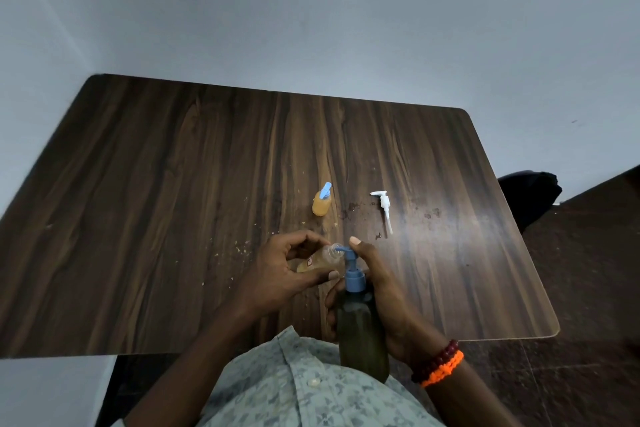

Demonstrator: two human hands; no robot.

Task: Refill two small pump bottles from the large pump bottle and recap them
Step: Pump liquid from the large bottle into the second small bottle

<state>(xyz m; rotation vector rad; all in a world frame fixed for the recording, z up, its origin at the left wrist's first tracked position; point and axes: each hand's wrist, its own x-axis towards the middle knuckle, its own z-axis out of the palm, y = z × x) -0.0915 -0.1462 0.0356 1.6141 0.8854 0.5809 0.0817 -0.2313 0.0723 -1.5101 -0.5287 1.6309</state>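
At lower centre, the dark large pump bottle (362,329) is gripped by the right hand (379,291). Beside its blue spout, a tilted, uncapped small bottle (320,261) of amber liquid is clasped by the left hand (282,270). Farther up, a capped orange small bottle (322,204) and a white pump (383,204) are seen on the table (173,184).

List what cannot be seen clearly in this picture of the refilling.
- Head view: the base of the large dark pump bottle is hidden behind the patterned shirt.
- The red label on the small open clear bottle is mostly covered by the left hand and is too small to read.
- Flow from the blue nozzle under the right hand is too small to see.
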